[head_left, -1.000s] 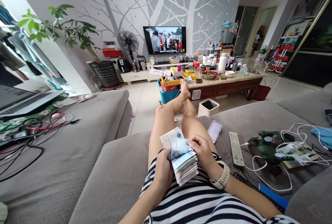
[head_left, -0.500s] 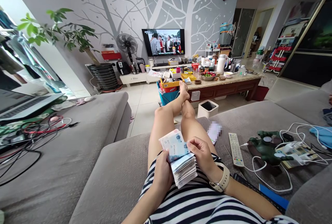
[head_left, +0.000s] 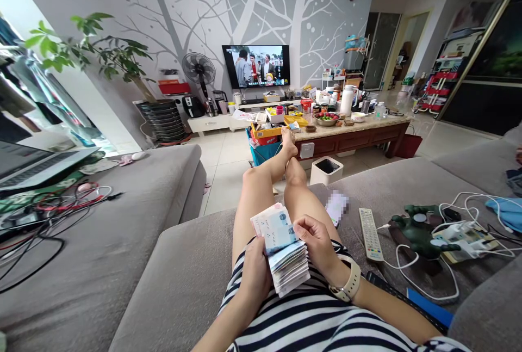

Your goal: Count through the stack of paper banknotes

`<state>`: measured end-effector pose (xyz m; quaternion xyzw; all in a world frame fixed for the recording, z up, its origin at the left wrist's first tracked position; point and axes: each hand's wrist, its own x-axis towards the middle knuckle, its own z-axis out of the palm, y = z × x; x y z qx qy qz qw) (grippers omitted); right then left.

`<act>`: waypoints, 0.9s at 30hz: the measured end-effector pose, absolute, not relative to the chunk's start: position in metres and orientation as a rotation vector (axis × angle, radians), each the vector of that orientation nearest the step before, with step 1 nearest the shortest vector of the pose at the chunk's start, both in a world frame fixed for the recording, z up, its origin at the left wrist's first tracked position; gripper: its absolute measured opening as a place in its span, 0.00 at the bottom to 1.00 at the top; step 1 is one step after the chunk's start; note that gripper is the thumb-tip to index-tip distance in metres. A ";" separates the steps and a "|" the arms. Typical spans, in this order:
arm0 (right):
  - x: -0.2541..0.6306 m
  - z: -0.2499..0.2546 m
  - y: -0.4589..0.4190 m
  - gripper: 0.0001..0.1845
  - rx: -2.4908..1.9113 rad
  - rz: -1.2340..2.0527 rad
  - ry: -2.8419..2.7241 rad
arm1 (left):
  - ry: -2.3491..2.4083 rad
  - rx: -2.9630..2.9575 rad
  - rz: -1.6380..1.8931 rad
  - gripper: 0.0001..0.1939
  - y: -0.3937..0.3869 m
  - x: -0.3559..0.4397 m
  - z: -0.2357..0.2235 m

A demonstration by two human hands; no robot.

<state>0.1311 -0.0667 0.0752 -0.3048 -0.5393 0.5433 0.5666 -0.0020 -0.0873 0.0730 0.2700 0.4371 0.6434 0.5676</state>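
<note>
A thick stack of banknotes, bent over with its many edges fanned toward me, rests above my lap. My left hand is closed round the stack's left side, thumb on top. At the upper right, my right hand pinches the corner of a bluish banknote between thumb and fingers. Behind that note, other notes of the stack stand up, one with a pinkish edge. A pale watch is on my right wrist. Striped cloth lies under both forearms.
Right of my legs on the grey sofa lie a remote control, a dark green figure and a power strip with white cables. A laptop and tangled cords are at left. Ahead stand a cluttered coffee table and a bin.
The bluish note between my hands has tipped upward and lies closer against the notes behind it. Both hands stay in nearly the same place.
</note>
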 end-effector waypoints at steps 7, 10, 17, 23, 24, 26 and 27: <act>0.133 0.076 -0.069 0.17 -0.686 1.298 -1.268 | 0.976 0.546 1.458 0.06 -0.087 -0.001 0.074; 0.133 0.076 -0.069 0.17 -0.689 1.305 -1.280 | 0.966 0.526 1.461 0.08 -0.087 0.000 0.074; 0.132 0.071 -0.064 0.14 -0.786 1.219 -1.182 | 0.980 0.540 1.466 0.09 -0.086 -0.003 0.066; 0.132 0.069 -0.058 0.15 -0.838 1.222 -1.149 | 0.974 0.595 1.423 0.12 -0.086 -0.005 0.061; 0.132 0.069 -0.058 0.15 -0.841 1.231 -1.160 | 0.966 0.599 1.423 0.12 -0.086 -0.005 0.061; 0.132 0.070 -0.058 0.15 -0.841 1.250 -1.177 | 0.953 0.603 1.431 0.12 -0.086 -0.005 0.060; 0.132 0.070 -0.058 0.15 -0.840 1.261 -1.187 | 0.950 0.602 1.436 0.12 -0.086 -0.005 0.061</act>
